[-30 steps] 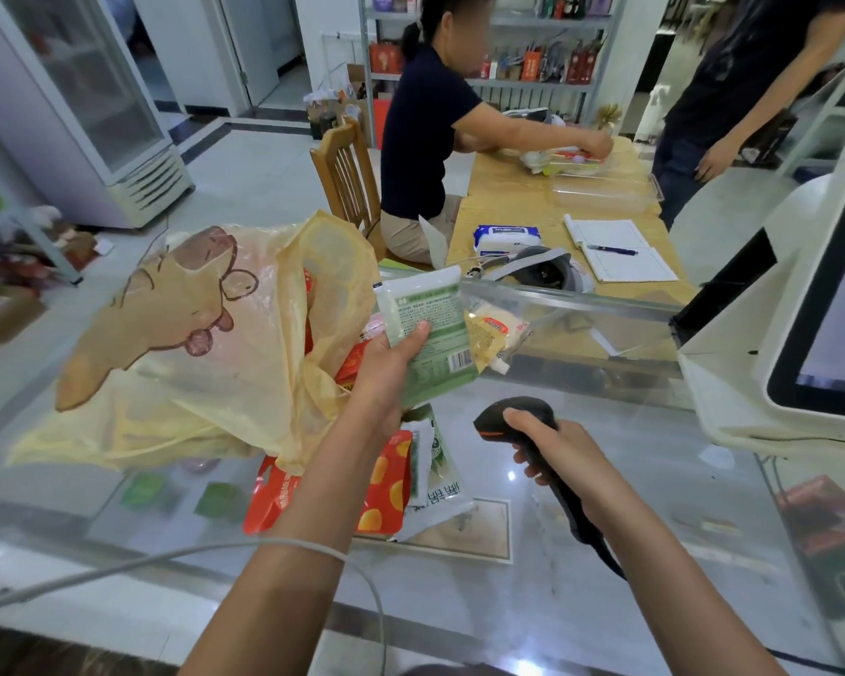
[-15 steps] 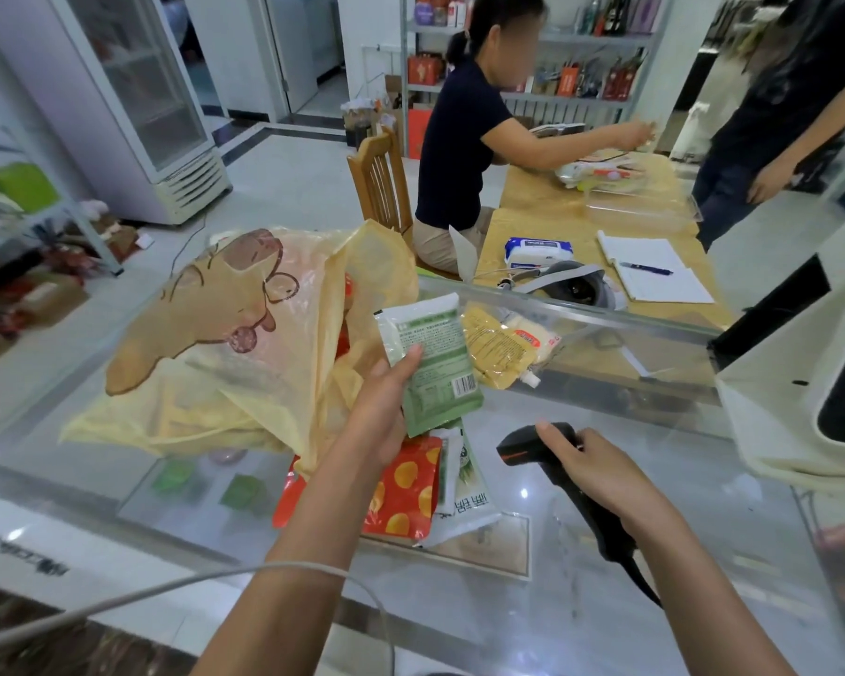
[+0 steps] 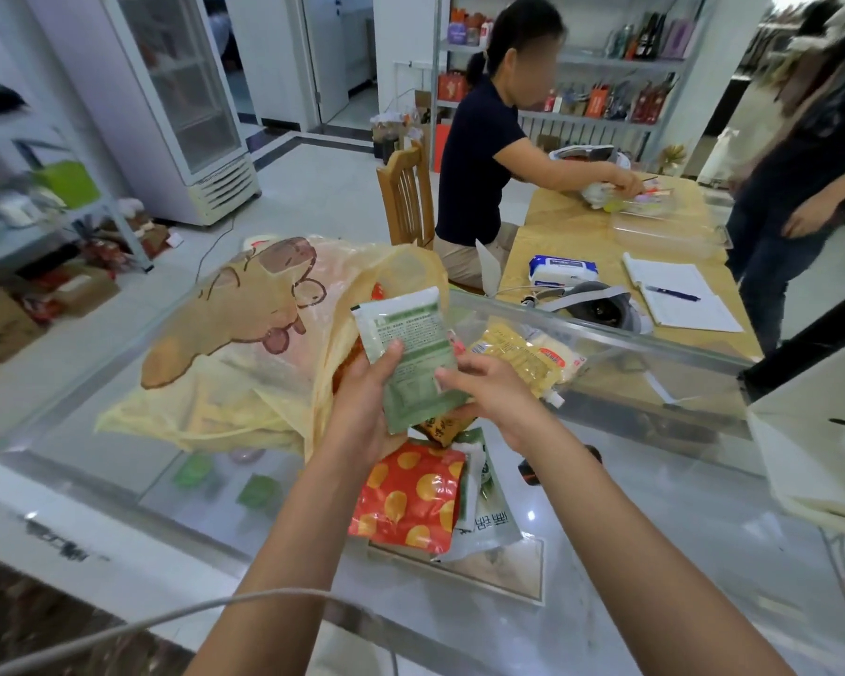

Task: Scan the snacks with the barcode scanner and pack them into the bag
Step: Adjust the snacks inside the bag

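Left hand (image 3: pixel 367 407) grips the flat green foil snack packet (image 3: pixel 408 334), thumb on its face. Right hand (image 3: pixel 493 387) pinches its lower right edge, probably to guide it into the yellow translucent plastic bag (image 3: pixel 245 334), whose mouth gapes just beside it on the glass worktop (image 3: pixel 654 529).

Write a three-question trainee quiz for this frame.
1. True or false: the left hand alone holds the green packet.
2. The red packet lies: A on a chair; B on the counter; C on the floor.
3. Fill in: the bag lies to the green packet's ____.
Key: 1 false, the right hand holds it too; 2 B; 3 left.
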